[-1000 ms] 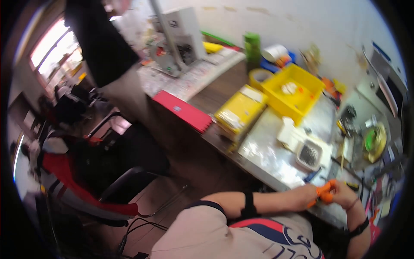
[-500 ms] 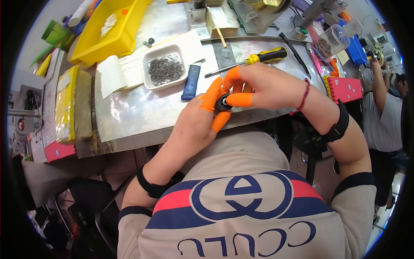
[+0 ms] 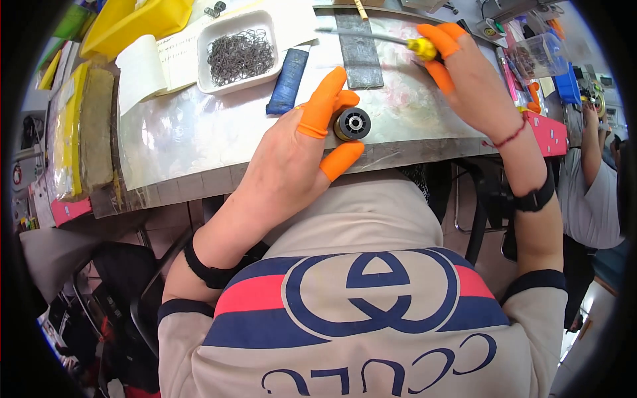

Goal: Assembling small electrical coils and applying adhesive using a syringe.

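Observation:
A small black roller (image 3: 354, 125) with a pale metal centre sits at the near part of the table. My left hand (image 3: 292, 152), with orange finger cots, holds it between the thumb and a finger behind it, while the index finger stretches past. On the right, my right hand (image 3: 474, 86) has its orange-capped fingers closed around the yellow handle of a screwdriver (image 3: 371, 35). Its shaft points left. Left of the roller lies a blue wrapped bar (image 3: 288, 81), beside a white tray (image 3: 202, 63) of dark wire clips or springs (image 3: 240, 57).
A flat dark metal strip (image 3: 360, 53) lies across the table's middle. Paper sheets (image 3: 142, 73) and a yellow bin (image 3: 133, 26) are at the left. Pink boxes (image 3: 547, 132) and a clear container (image 3: 541, 56) stand to the right, where another person (image 3: 590, 192) works.
My right hand has left the roller, moved away to the right and taken hold of the screwdriver, which has shifted farther off. My left hand stays at the roller. The view has tilted.

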Demonstrator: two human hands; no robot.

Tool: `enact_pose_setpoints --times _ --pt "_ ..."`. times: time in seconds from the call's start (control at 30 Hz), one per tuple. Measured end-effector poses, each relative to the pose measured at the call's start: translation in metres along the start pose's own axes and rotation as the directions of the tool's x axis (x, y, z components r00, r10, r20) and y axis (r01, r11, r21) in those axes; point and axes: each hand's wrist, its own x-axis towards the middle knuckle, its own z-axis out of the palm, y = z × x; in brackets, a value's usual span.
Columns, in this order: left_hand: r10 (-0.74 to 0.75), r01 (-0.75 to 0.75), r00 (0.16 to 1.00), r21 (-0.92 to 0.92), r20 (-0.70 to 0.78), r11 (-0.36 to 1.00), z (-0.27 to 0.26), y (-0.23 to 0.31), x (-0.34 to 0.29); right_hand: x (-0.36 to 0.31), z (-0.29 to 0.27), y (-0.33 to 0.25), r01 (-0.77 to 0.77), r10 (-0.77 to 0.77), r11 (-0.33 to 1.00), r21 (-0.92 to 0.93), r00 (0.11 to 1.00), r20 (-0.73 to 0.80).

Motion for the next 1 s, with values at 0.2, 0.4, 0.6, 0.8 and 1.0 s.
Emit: enact_pose_setpoints --times 0.2,0.4,0.6,0.8,1.0 --pt "-0.051 0.051 0.999 -0.038 0.003 0.998 -0.003 0.001 0.001 -0.027 -0.011 -0.027 -0.188 0.283 0.685 0.704 0.959 -0.019" --pt "-0.107 0.108 0.994 -0.062 0.021 0.992 -0.003 0.004 -0.001 -0.006 -0.016 -0.043 0.264 0.287 -0.038 0.964 0.927 -0.242" --pt "-0.084 0.085 0.996 -0.017 0.009 0.996 -0.003 -0.003 -0.005 0.025 -0.021 -0.068 0.28 0.099 -0.112 0.954 0.958 -0.269" --pt "-0.076 0.076 0.997 -0.027 0.001 0.997 -0.002 -0.006 -0.003 0.034 -0.012 -0.084 0.201 0.106 -0.021 0.979 0.974 -0.198" --pt "-0.086 0.087 0.996 -0.023 0.017 0.996 0.0 -0.001 -0.008 0.023 -0.004 -0.097 0.118 0.137 0.075 0.99 0.982 -0.127"
